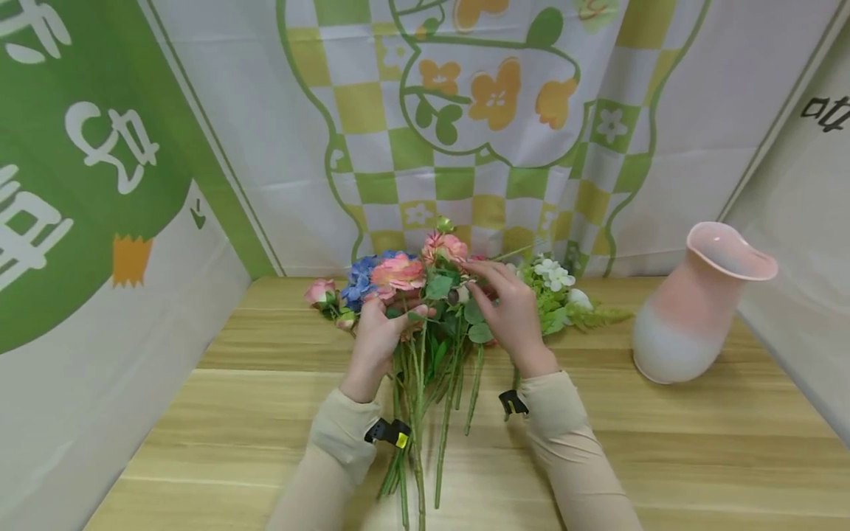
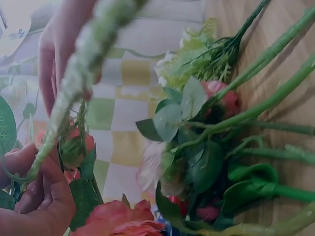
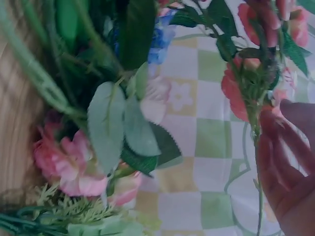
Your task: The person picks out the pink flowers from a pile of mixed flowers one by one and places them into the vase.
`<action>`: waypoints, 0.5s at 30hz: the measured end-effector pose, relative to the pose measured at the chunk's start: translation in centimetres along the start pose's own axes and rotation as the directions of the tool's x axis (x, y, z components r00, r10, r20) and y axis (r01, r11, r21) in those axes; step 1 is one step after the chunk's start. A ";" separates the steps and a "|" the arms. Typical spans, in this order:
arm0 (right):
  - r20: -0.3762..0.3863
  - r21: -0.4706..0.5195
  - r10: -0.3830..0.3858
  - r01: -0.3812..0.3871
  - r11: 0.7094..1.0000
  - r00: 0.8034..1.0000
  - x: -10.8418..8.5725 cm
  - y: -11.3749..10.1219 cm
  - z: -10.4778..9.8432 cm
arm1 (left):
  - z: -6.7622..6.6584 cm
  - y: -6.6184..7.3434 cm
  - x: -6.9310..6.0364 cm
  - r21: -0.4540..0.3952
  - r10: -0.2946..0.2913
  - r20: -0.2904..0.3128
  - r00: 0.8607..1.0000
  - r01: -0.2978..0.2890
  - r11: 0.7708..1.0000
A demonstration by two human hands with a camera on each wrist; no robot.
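My left hand [image 1: 376,335] pinches the green stem of a pink artificial flower [image 1: 398,273] between thumb and curled fingers, as the left wrist view shows. This stem runs down toward the table's front. Opposite it, my right hand [image 1: 513,310] reaches in with fingers fairly straight, thumb and forefinger apart, at the leaves and a second pink bloom [image 1: 446,247]. In the right wrist view its fingertips are beside a thin stem [image 3: 257,142]; contact is hard to make out. Behind the hands lie blue flowers [image 1: 360,282], a pink bud [image 1: 321,292] and white flowers [image 1: 554,273].
A pink and white vase [image 1: 690,317] with a flared mouth stands upright at the right on the wooden table [image 1: 252,435]. Several loose stems [image 1: 443,442] lie toward the front. A patterned cloth [image 1: 372,147] hangs behind the table.
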State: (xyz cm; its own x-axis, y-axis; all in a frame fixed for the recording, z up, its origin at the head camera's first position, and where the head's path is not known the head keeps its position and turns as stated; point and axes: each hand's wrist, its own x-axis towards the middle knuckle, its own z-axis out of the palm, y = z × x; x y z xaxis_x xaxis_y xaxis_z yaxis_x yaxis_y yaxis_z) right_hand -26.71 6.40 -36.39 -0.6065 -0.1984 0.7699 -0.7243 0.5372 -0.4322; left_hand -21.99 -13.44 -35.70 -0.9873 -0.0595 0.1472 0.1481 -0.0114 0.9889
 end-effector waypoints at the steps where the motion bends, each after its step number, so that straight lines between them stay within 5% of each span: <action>1: 0.014 -0.024 0.013 -0.012 1.000 1.000 -0.1 0.1 0.0 | 0.1 -0.1 0.0 -0.013 0.003 0.008 1.000 -0.002 1.000; 7: 0.116 -0.140 0.098 -0.081 0.987 0.988 -0.7 1.1 0.0 | 0.6 -0.7 -0.1 -0.018 0.000 0.013 1.000 0.001 1.000; 15: 0.124 -0.096 0.109 -0.097 0.991 0.986 -0.7 1.4 -0.3 | 0.4 -1.1 0.1 0.014 -0.042 -0.022 0.999 0.042 0.999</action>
State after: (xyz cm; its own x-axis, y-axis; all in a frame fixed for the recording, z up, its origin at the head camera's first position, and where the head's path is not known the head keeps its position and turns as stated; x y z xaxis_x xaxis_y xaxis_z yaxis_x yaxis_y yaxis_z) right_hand -27.20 7.48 -37.38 -0.7178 -0.2392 0.6538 -0.6272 0.6299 -0.4582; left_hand -22.32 -13.07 -36.79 -0.9911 -0.0810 0.1053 0.1056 0.0004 0.9944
